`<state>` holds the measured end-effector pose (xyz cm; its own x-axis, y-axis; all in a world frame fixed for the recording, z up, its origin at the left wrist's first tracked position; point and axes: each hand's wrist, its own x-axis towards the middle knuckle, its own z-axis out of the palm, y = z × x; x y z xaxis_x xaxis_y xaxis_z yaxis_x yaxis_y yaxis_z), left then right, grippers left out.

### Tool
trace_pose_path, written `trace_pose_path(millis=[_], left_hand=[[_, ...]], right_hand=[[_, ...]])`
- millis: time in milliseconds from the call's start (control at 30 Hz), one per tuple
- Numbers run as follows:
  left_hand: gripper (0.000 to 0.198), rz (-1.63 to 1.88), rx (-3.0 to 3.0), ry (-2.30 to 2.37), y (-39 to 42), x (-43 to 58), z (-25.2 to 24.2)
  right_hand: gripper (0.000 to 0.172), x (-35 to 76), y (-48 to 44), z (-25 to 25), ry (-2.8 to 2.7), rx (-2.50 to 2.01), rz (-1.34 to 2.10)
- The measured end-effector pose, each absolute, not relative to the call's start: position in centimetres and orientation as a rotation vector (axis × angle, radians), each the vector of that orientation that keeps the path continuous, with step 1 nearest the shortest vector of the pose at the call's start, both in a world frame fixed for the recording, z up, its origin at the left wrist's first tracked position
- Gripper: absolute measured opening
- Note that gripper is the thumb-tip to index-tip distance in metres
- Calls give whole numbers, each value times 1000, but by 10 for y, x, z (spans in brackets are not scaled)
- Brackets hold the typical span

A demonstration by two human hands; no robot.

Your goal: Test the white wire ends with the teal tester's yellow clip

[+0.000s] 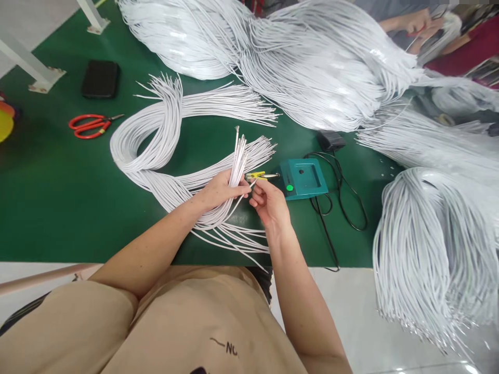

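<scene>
My left hand [223,191] is closed round a bunch of white wires [238,161], their ends pointing up and away from me. Close beside it, my right hand [268,201] pinches the tip of a single white wire [253,184] between thumb and fingers. Just behind my fingertips lies a yellow-handled clip [257,175], next to a teal box with a green button [304,179]. A larger looped bundle of white wires [136,150] lies on the table to the left, and loose wire ends hang below my left hand.
Red-handled scissors [90,126] and a black case [100,79] lie on the green table [58,208] at left. Large heaps of white wires [312,67] fill the back, and another bundle [417,244] hangs over the right edge. A black cable [343,182] trails there. Another person's hands [419,23] work at top right.
</scene>
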<state>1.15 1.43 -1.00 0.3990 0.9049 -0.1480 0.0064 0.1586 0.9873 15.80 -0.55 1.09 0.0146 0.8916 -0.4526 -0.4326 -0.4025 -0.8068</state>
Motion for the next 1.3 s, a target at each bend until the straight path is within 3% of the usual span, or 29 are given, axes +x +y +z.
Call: trace_pose_path(millis=[133,233,367,667,967,1033,1167,1300], left_hand=[[21,822,1214,914,13,13,-8],[18,818,1219,888,13,12,-7],[19,794,1230,860,13,8,-9],[22,847,1327,902,16,6,-9],[19,877,1382,952,16,8,-5],[19,859,1366,969,16,8,-3],[20,875,1283,949,16,9,-3],[25,893,1164,895,14,11,-4]], right_hand=[[13,160,-5,11,-630,-1243,1583],[29,165,-4,11,-844,-1269,1434],[19,173,-3,12,-953,-1323,1403],[14,170,-6,12,-995,-1395,1259],[11,166,-4,12,-598,-1224,1752],[13,166,-4,13,-628,-1305,1692],[34,168,-4,15,-886,-1391,1373],[19,169,-5,9,-1210,-1465,1193]])
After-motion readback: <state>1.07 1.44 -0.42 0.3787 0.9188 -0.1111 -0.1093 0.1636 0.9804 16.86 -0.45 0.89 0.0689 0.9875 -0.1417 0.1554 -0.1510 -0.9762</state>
